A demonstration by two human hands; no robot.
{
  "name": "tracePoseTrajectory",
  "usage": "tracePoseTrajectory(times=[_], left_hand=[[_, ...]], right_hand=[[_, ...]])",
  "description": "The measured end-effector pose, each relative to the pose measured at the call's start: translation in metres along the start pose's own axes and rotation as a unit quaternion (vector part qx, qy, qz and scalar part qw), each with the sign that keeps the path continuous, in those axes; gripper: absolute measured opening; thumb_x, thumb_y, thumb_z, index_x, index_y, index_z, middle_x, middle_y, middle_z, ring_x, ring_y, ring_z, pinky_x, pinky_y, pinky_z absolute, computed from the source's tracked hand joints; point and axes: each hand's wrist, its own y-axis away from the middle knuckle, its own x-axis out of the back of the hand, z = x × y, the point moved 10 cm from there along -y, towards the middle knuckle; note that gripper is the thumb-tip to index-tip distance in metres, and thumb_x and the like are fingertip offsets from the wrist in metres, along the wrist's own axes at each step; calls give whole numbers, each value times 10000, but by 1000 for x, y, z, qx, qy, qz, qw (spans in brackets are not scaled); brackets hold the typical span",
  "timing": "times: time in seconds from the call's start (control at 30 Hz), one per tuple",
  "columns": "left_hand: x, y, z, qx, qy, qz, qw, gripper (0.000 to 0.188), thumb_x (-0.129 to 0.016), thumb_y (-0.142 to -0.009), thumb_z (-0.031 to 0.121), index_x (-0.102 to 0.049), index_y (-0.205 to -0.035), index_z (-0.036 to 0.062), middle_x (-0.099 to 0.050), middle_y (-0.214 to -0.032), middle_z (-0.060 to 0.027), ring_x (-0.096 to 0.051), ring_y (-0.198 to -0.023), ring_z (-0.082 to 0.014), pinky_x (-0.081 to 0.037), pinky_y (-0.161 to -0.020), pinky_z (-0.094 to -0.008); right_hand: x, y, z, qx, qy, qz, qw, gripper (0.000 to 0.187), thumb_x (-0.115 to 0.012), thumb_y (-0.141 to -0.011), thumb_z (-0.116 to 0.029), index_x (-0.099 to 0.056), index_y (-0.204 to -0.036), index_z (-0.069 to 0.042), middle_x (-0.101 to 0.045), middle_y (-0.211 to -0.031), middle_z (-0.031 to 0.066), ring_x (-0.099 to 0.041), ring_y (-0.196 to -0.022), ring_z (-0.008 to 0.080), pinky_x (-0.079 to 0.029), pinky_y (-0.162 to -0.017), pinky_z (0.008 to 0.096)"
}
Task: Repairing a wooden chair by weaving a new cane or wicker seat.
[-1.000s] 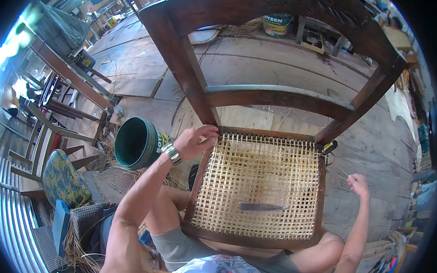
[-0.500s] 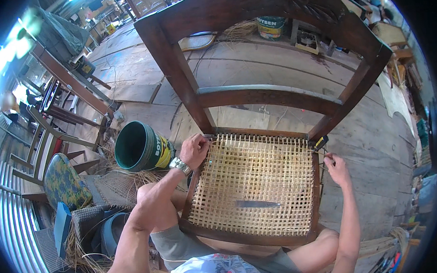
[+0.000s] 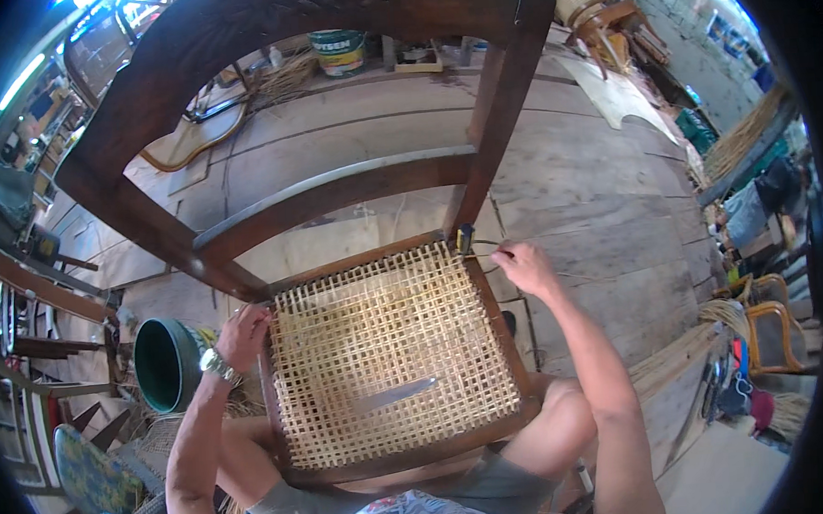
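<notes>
1. The dark-brown wooden chair (image 3: 353, 188), with an arched backrest (image 3: 345, 7), sits over the person's bare thighs (image 3: 566, 420), apparently for support; the backrest points away.
2. The pale, open-weave cane seat (image 3: 392, 340) faces upward, within reach of both hands.
3. The left hand (image 3: 243, 338) curls at the left rail (image 3: 268, 383), likely steadying the frame; whether it grips cannot be told.
4. The right hand (image 3: 527, 268) has its fingertips pinched, apparently on a thin, cane-like strand (image 3: 483, 244), just outside the right rail (image 3: 497, 313), probably keeping it clear of the weave.
5. The long, flat, grey blade-like strip (image 3: 399, 393) lies on the cane seat, keeping it accessible.
</notes>
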Motion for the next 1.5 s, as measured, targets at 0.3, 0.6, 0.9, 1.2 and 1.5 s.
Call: tracePoseTrajectory(times=[0.3,0.6,0.9,1.2,1.5], left_hand=[[-7,8,10,-2,-28,106,994,118,-601,-841,3,-543,-941,28,-605,-880,-129,-595,-830,-344,-494,-742,-439],[-5,3,8,17,3,53,998,117,-611,-843,77,-557,-944,49,-624,-838,-137,-617,-806,-366,-508,-730,-449],[0,4,-1,51,56,64,995,261,-644,-875,113,-557,-1116,63,-678,-905,-122,-658,-849,-337,-526,-754,-425],[12,7,0,61,96,59,992,266,-656,-900,129,-630,-1150,41,-731,-952,-145,-709,-877,-315,-559,-785,-385],[57,37,-42,208,33,86,974,221,-678,-882,154,-671,-1051,13,-725,-904,-176,-707,-809,-316,-554,-735,-384]], right_hand=[[24,-6,43,-95,33,17,995,275,-670,-904,-321,-684,-929,-48,-691,-821,191,-672,-797,378,-506,-707,455],[41,-4,57,-55,57,2,997,294,-674,-888,-298,-637,-935,-10,-670,-867,220,-646,-843,397,-482,-746,446],[44,2,60,-69,87,-6,994,350,-660,-880,-331,-656,-966,8,-675,-938,249,-653,-926,403,-488,-806,449],[15,17,117,-95,114,-97,984,359,-645,-890,-327,-679,-1056,-11,-679,-989,235,-654,-902,372,-494,-829,453],[-23,2,0,15,-86,-67,994,358,-624,-936,-254,-630,-1213,-27,-681,-1126,186,-670,-983,357,-503,-874,409]])
